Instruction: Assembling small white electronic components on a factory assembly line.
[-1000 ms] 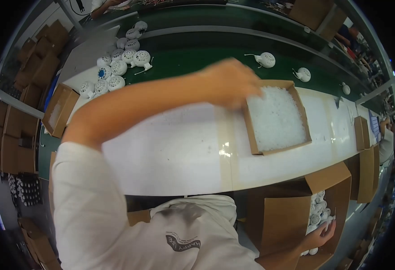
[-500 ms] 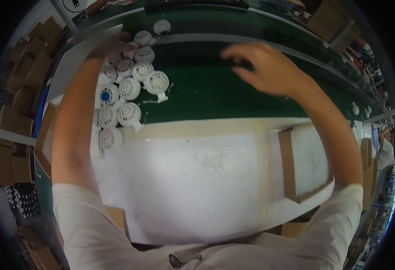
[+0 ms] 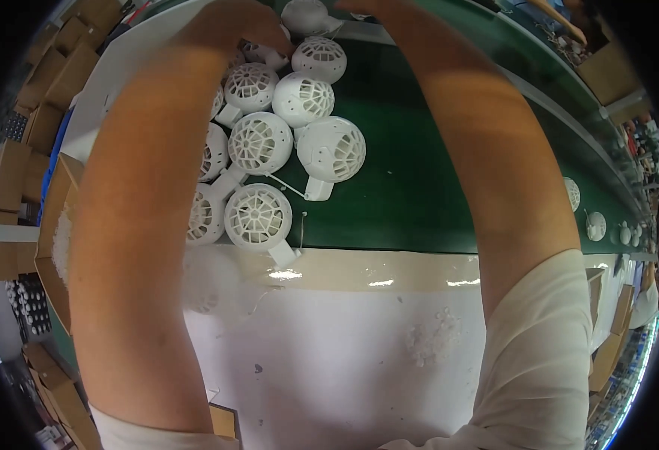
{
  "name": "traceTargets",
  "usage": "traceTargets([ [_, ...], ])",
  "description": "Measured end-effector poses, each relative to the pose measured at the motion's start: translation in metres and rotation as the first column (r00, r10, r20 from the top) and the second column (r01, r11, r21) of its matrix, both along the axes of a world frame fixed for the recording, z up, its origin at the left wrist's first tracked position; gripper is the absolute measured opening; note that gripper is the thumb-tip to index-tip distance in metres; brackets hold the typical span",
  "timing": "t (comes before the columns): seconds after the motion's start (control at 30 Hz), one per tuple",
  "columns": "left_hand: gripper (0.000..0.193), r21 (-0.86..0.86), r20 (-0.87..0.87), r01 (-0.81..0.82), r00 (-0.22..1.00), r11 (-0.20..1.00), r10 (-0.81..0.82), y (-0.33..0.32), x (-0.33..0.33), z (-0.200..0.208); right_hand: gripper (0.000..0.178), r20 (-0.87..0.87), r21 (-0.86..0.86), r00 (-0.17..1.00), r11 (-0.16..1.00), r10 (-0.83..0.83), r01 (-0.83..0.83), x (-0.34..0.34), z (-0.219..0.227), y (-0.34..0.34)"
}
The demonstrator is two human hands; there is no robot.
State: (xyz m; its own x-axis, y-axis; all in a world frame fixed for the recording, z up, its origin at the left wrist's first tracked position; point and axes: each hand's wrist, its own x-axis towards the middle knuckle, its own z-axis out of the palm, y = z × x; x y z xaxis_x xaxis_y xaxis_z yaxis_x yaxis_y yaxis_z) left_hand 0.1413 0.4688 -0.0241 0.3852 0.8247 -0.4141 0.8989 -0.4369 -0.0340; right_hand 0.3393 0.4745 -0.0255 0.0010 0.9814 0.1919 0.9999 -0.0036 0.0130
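A cluster of white round plastic housings with slotted grilles point(image 3: 260, 142) stands on the green belt point(image 3: 408, 202), left of centre. Some have a short square stem. Over the far end of the cluster is my left hand point(image 3: 250, 26), bent down among the housings; its fingers are blurred and partly hidden. A smooth white housing point(image 3: 307, 16) lies at the top edge between my hands. Just right of it, my right hand point(image 3: 363, 6) is mostly cut off by the frame, its fingers not readable. One blurred housing point(image 3: 211, 281) sits at the white worktop's far left. My left forearm covers part of the cluster.
The white worktop point(image 3: 344, 360) carries a patch of clear bits point(image 3: 434, 337). A cardboard box point(image 3: 55, 247) with white contents stands left. More white housings point(image 3: 595, 225) lie on the belt at right. Another person's arm point(image 3: 562, 21) shows at top right.
Both my arms have reached farther forward, and my right hand has moved from the right toward the top centre. My view has come closer to the housings. My right arm now hides the right-hand box.
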Motion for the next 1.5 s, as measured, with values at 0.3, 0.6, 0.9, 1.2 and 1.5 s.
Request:
traceTargets([
  [0.3,0.077,-0.041,-0.028,0.085,0.996,0.996,-0.086,-0.022,-0.013,0.035,0.043,-0.198,-0.014,0.960,0.979,0.196,-0.203,0.068,-0.016,0.013],
  [0.6,0.066,-0.381,0.859,-0.197,0.285,0.903,0.425,-0.033,-0.078,0.034,0.077,-0.184,-0.472,0.952,0.827,0.246,-0.305,-0.066,-0.002,-0.006],
  [0.9,0.061,-0.338,0.874,0.545,-0.121,0.767,0.471,-0.015,-0.137,0.003,0.052,-0.259,0.038,0.868,0.902,0.424,-0.429,-0.051,-0.035,-0.008],
  [1.2,0.055,-0.369,0.799,0.677,-0.119,0.637,0.589,-0.031,-0.188,0.014,0.048,0.059,-0.092,0.902,0.902,0.427,-0.421,-0.131,0.013,-0.044],
  [1.5,0.049,-0.455,0.732,0.687,-0.074,0.567,0.677,-0.103,-0.190,0.074,0.049,-0.178,0.201,0.857,0.871,0.483,-0.449,-0.104,0.009,-0.068],
])
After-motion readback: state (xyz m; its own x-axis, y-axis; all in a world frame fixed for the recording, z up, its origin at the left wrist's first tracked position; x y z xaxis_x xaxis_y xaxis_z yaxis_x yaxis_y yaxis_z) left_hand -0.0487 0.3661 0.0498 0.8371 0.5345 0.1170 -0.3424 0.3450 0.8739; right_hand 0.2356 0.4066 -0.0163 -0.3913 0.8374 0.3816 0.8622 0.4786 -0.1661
